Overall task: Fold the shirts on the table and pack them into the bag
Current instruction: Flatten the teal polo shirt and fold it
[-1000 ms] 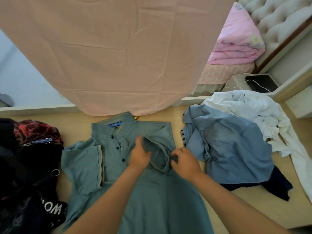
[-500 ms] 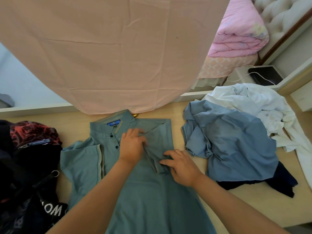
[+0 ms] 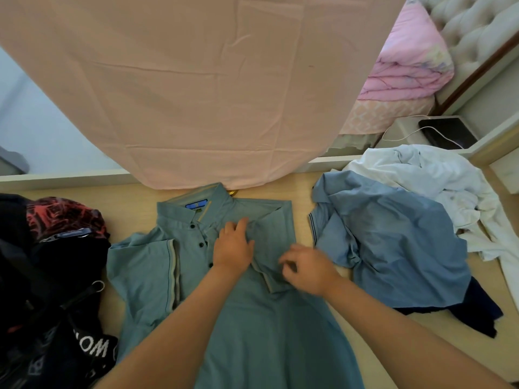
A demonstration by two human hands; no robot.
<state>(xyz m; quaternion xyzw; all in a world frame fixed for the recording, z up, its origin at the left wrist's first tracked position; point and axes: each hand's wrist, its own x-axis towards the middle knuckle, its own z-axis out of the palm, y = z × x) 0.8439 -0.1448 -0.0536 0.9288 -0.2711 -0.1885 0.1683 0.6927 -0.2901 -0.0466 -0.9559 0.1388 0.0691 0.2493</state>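
A teal polo shirt (image 3: pixel 157 265) lies front up on the wooden table (image 3: pixel 123 209), collar at the far side. Its right sleeve is folded inward over the chest. My left hand (image 3: pixel 233 247) presses flat on the shirt just left of that folded sleeve. My right hand (image 3: pixel 307 266) hovers over the sleeve's cuff with fingers loosely curled and blurred, holding nothing I can see. A crumpled blue shirt (image 3: pixel 393 242) lies to the right, over a dark navy garment (image 3: pixel 477 313). A white shirt (image 3: pixel 427 175) is heaped behind it. The black bag (image 3: pixel 53 279) sits at the left.
A pink cloth (image 3: pixel 196 85) hangs down over the table's far edge, just behind the collar. A bed with a pink quilt (image 3: pixel 407 60) stands at the back right. A dark device with a white cable (image 3: pixel 446 130) rests on a ledge.
The right sleeve, held up by both hands a second ago, now lies flat on the chest. My left hand slid up and flattened on the shirt; my right hand lifted off the sleeve.
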